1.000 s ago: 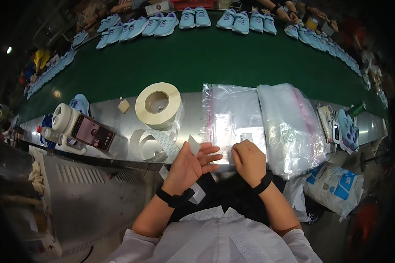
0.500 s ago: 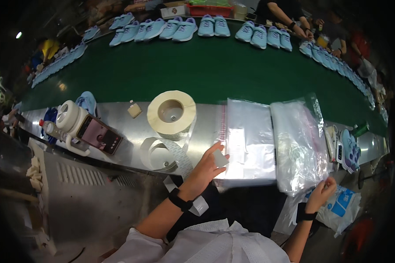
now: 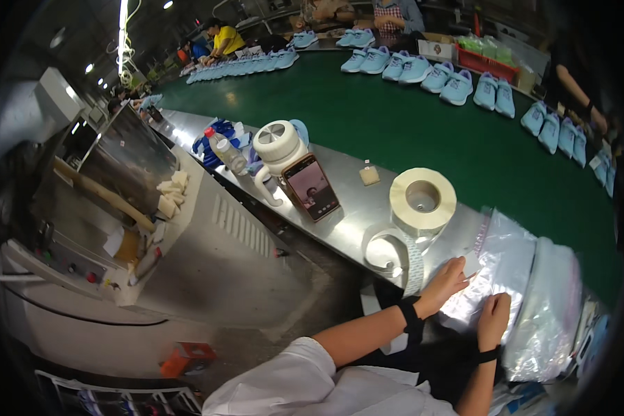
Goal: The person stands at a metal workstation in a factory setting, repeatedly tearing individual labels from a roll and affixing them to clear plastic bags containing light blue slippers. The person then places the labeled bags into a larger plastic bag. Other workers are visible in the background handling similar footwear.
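A person in a white short-sleeved shirt (image 3: 277,381) leans toward a metal bench (image 3: 357,211), both forearms stretched out to the right. Black bands circle the wrists. The right hand (image 3: 494,320) is nearer the body, its fingers curled together over the lower part of a flat stack of clear plastic bags (image 3: 507,260); whether they grip the plastic cannot be told. Just left of it and a little farther out, the left hand (image 3: 445,288) reaches over the stack's left side, fingers bent and close together. A small pale label (image 3: 472,265) lies at its fingertips, above the bags; it is unclear whether it is pinched or only clings there. A second, bulkier pile of clear bags (image 3: 544,312) lies to the right of the right hand.

Just left of the left hand, a printed label strip (image 3: 414,267) curls on the bench, and behind it lies a thick cream label roll (image 3: 423,202). Farther left, a phone (image 3: 312,187) with a lit screen leans against a white handled jug (image 3: 280,145), with a red-capped clear bottle (image 3: 229,152) beyond.

Past the bench runs a broad green belt (image 3: 395,132). Pale blue sneakers (image 3: 456,84) line its far edge, and on the far left a worker in yellow (image 3: 227,40) bends over more.
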`<control>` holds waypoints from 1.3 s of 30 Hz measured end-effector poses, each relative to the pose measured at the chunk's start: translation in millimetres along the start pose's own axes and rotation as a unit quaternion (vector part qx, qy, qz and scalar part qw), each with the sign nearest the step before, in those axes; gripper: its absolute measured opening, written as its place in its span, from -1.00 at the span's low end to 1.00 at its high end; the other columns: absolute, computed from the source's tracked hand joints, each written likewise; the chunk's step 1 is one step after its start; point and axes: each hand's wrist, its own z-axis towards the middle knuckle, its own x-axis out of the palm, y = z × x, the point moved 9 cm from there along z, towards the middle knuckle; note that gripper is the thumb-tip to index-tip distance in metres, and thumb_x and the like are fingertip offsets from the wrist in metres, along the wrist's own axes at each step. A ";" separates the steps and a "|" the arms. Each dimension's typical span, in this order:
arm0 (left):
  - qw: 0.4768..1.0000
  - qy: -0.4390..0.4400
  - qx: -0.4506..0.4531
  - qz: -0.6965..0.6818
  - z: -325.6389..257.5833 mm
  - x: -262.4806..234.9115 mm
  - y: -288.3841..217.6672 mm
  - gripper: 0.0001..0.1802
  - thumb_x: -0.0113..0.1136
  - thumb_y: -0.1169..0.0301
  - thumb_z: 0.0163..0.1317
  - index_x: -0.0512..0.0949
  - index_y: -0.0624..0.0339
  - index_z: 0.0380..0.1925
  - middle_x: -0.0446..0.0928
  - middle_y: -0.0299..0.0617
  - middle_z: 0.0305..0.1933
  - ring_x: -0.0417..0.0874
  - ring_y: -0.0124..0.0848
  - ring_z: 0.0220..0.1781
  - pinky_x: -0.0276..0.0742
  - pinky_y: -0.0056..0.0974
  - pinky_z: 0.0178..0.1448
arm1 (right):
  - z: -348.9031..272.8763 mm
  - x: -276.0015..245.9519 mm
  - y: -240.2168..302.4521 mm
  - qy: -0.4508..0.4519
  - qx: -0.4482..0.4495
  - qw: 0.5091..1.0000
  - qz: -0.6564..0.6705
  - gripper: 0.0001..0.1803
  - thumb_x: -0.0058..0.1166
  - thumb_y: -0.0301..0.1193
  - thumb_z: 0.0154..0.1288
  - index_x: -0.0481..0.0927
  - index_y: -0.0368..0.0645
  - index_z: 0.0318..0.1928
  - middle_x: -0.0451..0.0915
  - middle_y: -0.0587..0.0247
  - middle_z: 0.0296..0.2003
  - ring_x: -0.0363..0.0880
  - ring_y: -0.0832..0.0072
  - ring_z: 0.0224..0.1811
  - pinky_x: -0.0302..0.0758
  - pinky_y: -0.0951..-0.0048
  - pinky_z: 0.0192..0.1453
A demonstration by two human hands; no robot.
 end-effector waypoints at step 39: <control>0.894 -0.194 0.186 0.358 -152.9 -74.6 -85.4 -0.62 -0.11 0.55 0.25 0.31 0.34 0.10 0.45 -0.12 0.02 0.43 -0.52 -0.08 0.34 -0.43 0.00 | 6.9 -162.0 -112.0 -0.226 0.305 0.860 0.340 -0.75 -0.14 -0.34 0.32 0.43 -0.23 -0.45 0.52 0.27 -0.46 0.54 0.50 -0.46 0.40 0.50 -0.43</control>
